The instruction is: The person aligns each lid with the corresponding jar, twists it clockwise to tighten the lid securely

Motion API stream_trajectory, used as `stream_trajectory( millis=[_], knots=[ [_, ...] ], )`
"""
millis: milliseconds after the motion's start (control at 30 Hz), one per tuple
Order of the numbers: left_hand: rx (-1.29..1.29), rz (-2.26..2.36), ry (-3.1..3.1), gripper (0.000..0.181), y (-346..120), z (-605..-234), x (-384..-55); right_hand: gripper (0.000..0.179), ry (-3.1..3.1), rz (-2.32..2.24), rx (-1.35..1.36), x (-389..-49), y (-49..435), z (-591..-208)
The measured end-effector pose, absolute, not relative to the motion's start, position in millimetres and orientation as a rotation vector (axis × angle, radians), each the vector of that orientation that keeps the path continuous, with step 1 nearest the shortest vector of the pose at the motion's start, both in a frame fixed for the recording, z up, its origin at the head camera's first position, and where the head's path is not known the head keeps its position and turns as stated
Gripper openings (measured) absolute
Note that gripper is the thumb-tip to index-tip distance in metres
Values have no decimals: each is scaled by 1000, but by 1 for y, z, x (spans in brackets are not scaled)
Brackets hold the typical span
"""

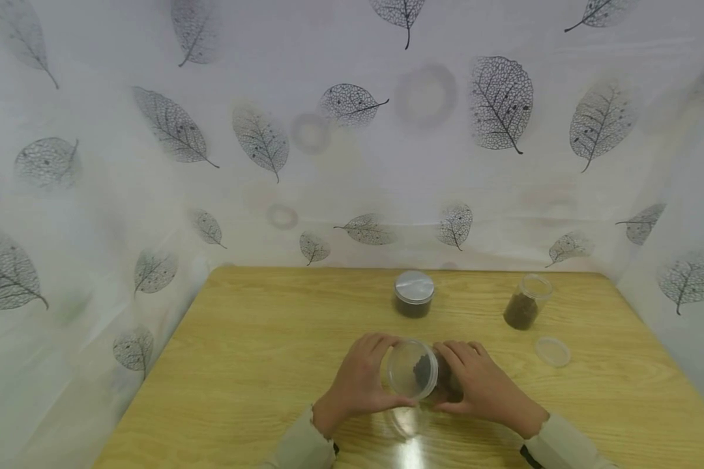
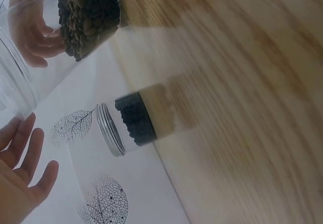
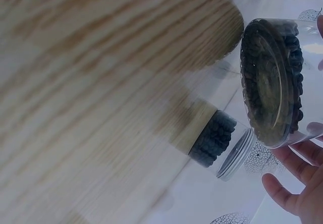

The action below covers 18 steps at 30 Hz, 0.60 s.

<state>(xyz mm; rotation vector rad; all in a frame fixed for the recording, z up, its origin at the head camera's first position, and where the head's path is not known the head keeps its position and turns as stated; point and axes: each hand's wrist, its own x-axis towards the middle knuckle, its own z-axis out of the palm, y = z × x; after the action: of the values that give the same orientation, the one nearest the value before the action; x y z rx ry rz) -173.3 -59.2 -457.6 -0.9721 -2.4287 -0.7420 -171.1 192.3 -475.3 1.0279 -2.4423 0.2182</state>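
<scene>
A clear jar (image 1: 409, 369) with dark beans (image 2: 90, 19) at its base lies tilted on its side between both hands, its round clear end turned to the left. My left hand (image 1: 359, 376) grips that end, fingers along the top and thumb beneath. Around the bean-filled base, my right hand (image 1: 485, 385) holds the jar with fingers over it and thumb below. The right wrist view shows the jar's base with its beans (image 3: 272, 82) and the right fingers (image 3: 298, 166) at its side.
Behind the hands stands a silver-lidded jar (image 1: 413, 303) with dark contents. At the right, an open clear jar (image 1: 527, 303) holds dark pieces; a flat clear lid (image 1: 553, 352) lies in front of it. A leaf-patterned sheet (image 1: 352, 163) rises behind the wooden table (image 1: 240, 365).
</scene>
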Motion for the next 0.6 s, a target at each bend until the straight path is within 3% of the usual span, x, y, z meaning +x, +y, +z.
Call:
stream_trajectory(
  millis=[267,600],
  knots=[
    [-950,-730,-2488,98,-58,-453,-172,103,-2435,213,1024,-170,192,-474],
    [-494,-715,-2521,89,-35,-446,-142,102,-2433,233,1024,-170,191,-474]
  ],
)
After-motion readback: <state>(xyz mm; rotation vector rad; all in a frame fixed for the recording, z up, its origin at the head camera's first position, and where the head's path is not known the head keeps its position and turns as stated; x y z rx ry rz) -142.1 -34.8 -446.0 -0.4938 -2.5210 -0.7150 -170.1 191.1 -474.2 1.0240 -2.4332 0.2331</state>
